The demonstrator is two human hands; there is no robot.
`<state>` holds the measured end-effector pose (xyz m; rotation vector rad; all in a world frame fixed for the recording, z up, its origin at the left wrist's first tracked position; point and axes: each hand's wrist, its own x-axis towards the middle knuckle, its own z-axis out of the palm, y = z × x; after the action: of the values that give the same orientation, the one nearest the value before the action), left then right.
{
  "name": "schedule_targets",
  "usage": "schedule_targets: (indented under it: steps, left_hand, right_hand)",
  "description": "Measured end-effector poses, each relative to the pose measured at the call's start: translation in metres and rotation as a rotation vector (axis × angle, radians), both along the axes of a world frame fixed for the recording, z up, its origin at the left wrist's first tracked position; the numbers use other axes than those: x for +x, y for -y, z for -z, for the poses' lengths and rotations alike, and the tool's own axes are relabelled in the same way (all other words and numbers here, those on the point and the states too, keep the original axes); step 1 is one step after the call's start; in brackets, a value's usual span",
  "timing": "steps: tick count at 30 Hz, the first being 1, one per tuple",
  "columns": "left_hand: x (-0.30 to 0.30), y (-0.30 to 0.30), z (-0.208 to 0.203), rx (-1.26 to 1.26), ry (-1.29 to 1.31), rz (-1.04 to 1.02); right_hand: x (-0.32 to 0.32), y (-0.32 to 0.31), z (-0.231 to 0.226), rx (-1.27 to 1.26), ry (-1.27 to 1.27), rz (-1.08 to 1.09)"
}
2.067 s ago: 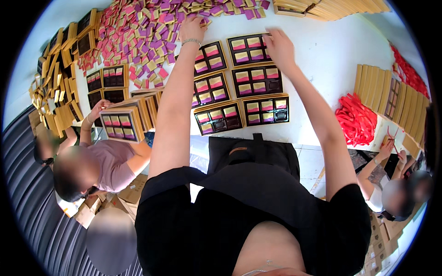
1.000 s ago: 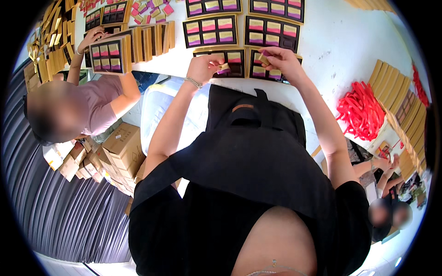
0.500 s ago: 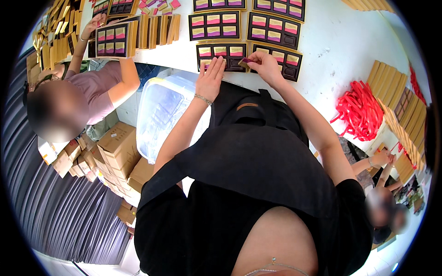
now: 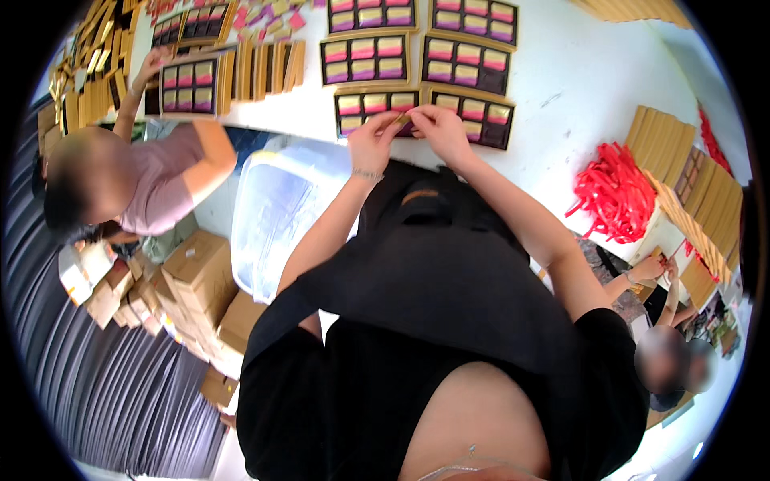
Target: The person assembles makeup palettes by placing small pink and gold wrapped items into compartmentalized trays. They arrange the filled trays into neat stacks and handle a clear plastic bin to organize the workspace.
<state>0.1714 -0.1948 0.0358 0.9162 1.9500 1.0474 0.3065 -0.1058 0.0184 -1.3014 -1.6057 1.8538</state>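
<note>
My left hand point(image 4: 372, 146) and my right hand point(image 4: 443, 135) meet fingertip to fingertip over the near edge of an open black tray box with a gold rim point(image 4: 379, 103). Between their closed fingers is a small wrapped piece point(image 4: 403, 119), gold with some purple, mostly covered by the fingers. The box's upper row holds gold-and-pink pieces; its lower row is partly hidden by my hands. Beside it on the right lies a similar box point(image 4: 473, 110) with a bare dark compartment at its lower right. Another such box point(image 4: 464, 64) behind it also shows a bare compartment.
More filled boxes point(image 4: 365, 59) stand further back. Left of me, a co-worker handles boxes beside a row of upright gold boxes point(image 4: 273, 68). Loose pieces point(image 4: 269, 22) lie beyond. A clear plastic bin point(image 4: 273, 216) is below the table edge. Red ribbons point(image 4: 613, 192) lie right, near stacked boxes point(image 4: 662, 140).
My left hand has drawn in from lying spread on the tray to pinch the wrapped piece along with my right hand. The right hand has shifted slightly left with the piece. The view has tilted slightly.
</note>
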Motion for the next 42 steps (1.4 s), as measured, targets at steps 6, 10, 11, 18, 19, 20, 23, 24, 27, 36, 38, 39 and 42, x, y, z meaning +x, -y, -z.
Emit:
schedule_targets:
  steps: [6,10,11,18,19,20,23,24,27,36,38,39,42]
  left_hand:
    - [-0.026,-0.004,0.039,0.27,-0.577,0.383]
    - [-0.029,-0.002,0.038,0.341,-0.741,0.555]
    - [-0.027,0.0,0.034,0.369,-0.789,0.584]
    - [-0.015,0.028,0.035,0.034,-0.84,0.879]
    - [-0.017,0.031,0.033,-0.003,-0.851,0.892]
    - [-0.018,0.034,0.032,-0.039,-0.87,0.914]
    - [-0.019,0.029,0.029,-0.007,-0.839,0.936]
    - [-0.02,0.03,0.028,-0.013,-0.807,0.926]
    - [-0.022,0.03,0.024,-0.022,-0.824,0.975]
    - [-0.042,-0.077,0.006,0.206,-0.857,0.75]
    - [-0.048,-0.145,0.005,0.248,-0.885,0.558]
    - [-0.052,-0.18,0.01,0.271,-0.887,0.472]
    - [-0.076,-0.282,0.031,0.136,-0.727,0.386]
  right_hand:
    - [0.008,-0.218,0.012,0.838,0.52,0.267]
    - [-0.009,-0.328,0.078,0.923,0.771,0.275]
    - [-0.008,-0.344,0.098,0.983,0.906,0.169]
    - [-0.016,-0.351,0.128,1.183,0.938,0.024]
    - [-0.023,-0.339,0.1,1.116,0.89,-0.06]
    - [-0.02,-0.314,0.071,1.258,0.807,-0.079]
    - [0.031,-0.233,0.001,1.143,0.484,-0.04]
    - [0.051,-0.199,0.0,1.172,0.398,-0.159]
    - [0.098,-0.136,0.007,1.157,0.262,-0.417]
    - [0.114,-0.113,0.036,1.175,0.329,-0.41]
    - [0.115,-0.112,0.035,1.161,0.332,-0.425]
    - [0.116,-0.11,0.031,1.14,0.349,-0.45]
    - [0.114,-0.116,0.01,1.131,0.374,-0.545]
